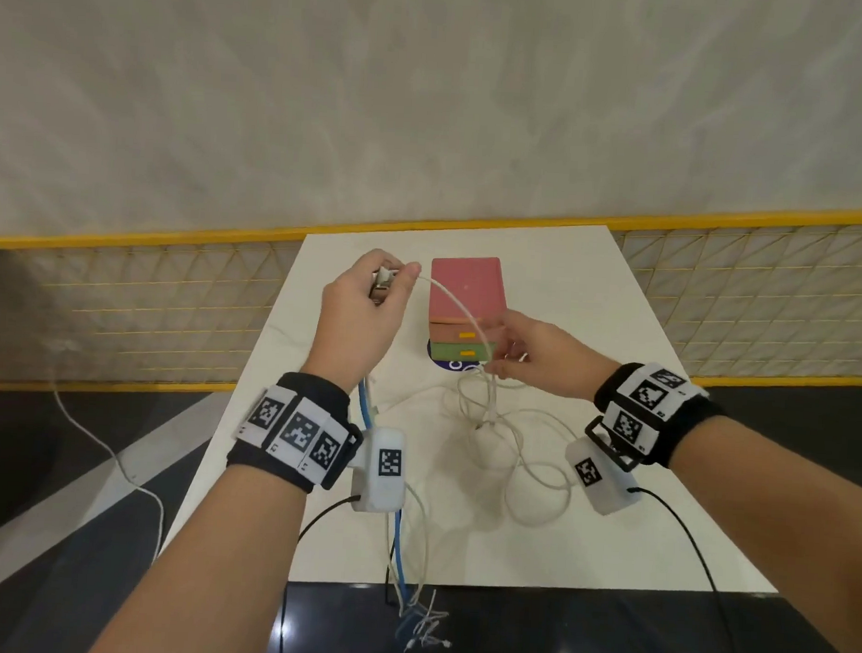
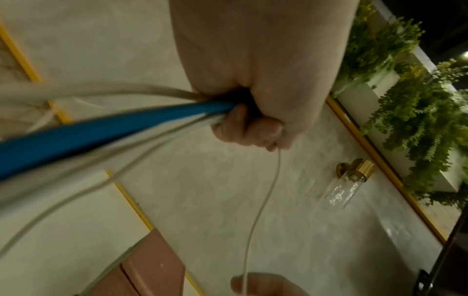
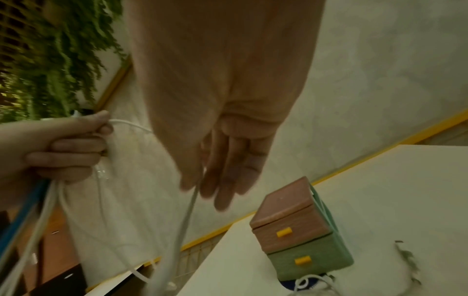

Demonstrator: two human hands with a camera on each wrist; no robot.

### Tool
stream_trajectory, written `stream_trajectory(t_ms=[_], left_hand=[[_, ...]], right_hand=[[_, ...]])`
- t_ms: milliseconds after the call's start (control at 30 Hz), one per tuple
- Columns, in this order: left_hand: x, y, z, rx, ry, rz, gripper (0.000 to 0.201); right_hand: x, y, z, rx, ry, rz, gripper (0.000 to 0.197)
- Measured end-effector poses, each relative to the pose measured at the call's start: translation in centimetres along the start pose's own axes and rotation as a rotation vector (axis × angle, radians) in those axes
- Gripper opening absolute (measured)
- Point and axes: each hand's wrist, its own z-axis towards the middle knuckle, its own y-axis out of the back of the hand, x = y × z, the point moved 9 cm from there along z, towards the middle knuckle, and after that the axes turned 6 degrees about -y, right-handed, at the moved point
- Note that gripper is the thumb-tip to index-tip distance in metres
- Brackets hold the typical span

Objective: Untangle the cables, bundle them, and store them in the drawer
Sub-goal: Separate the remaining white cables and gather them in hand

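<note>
My left hand (image 1: 391, 279) is raised over the white table (image 1: 608, 535) and grips a bunch of cables: a blue cable (image 2: 101, 130) and several white ones, with a plug end sticking out of the top of the fist. One white cable (image 1: 457, 302) runs from that fist down to my right hand (image 1: 504, 360), which pinches it between thumb and fingers in front of the drawer box (image 1: 466, 288). Below, the white cable falls into a loose tangle (image 1: 512, 445) on the table. The pink drawer (image 3: 291, 234) and the green drawer (image 3: 309, 260) are both closed.
Cable ends (image 1: 423, 620) hang over the table's near edge. A yellow-framed mesh fence (image 1: 170, 302) runs behind the table. Another white cord (image 1: 112, 459) lies on the dark floor to the left. Black leads trail from both wrist cameras. Green plants (image 2: 405, 100) hang by the wall.
</note>
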Motion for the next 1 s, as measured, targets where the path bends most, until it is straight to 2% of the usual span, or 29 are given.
stream_trajectory(t_ms=[67,167,233,267,333,400,467,567,700,733,800,833,900,967,1000], left_hand=[[-1.7,-1.6,-1.0,0.207,-0.05,0.007,0.019],[-4.6,-4.6,-3.8,0.607,-0.079,-0.057,0.012],[-5.8,-5.5,-5.3,0.754,-0.066,-0.144,0.025],[-6.1,-5.6,-5.5,0.771,-0.065,-0.192,0.029],[-6.4,-5.3,-5.3,0.745,-0.07,-0.299,0.03],[-6.4,-4.6,-4.9,0.683,-0.06,-0.368,0.028],[-6.5,-3.8,-4.4,0.607,-0.065,-0.376,0.027],[-6.3,-2.7,-3.9,0.491,-0.066,-0.39,0.021],[-5.2,-1.2,-3.1,0.329,-0.026,-0.453,0.012],[-5.0,-1.0,-3.0,0.298,-0.02,-0.456,0.011],[-4.7,-0.7,-2.8,0.265,-0.007,-0.453,0.009],[-4.5,-0.8,-2.8,0.259,-0.002,-0.446,0.009],[-4.4,-1.2,-2.9,0.263,0.0,-0.431,0.01],[-4.4,-1.6,-3.1,0.27,-0.007,-0.418,0.01],[-4.3,-1.7,-3.1,0.268,-0.006,-0.411,0.011]], right_hand=[[0.9,-0.1,-1.0,0.043,0.014,-0.076,0.056],[3.7,1.0,-1.8,0.019,0.086,-0.015,0.05],[5.6,1.6,-2.1,-0.018,0.143,0.082,0.046],[6.6,1.8,-2.3,-0.034,0.171,0.132,0.047],[8.2,1.1,-2.5,0.0,0.244,0.215,0.053],[9.6,-1.0,-2.9,0.106,0.315,0.137,0.051],[9.5,-3.7,-3.4,0.218,0.281,-0.017,0.055],[8.8,-8.4,-5.3,0.47,0.209,-0.121,0.058],[6.2,-13.4,-8.1,0.795,0.116,-0.252,0.031],[5.5,-13.8,-8.2,0.815,0.104,-0.291,0.025],[4.8,-13.5,-7.5,0.767,0.094,-0.313,0.02],[4.8,-13.0,-7.0,0.733,0.078,-0.269,0.019],[5.8,-11.8,-6.2,0.717,0.021,-0.006,0.02],[7.6,-10.7,-6.4,0.768,-0.001,0.316,0.02],[8.5,-10.3,-6.7,0.808,0.005,0.405,0.02]])
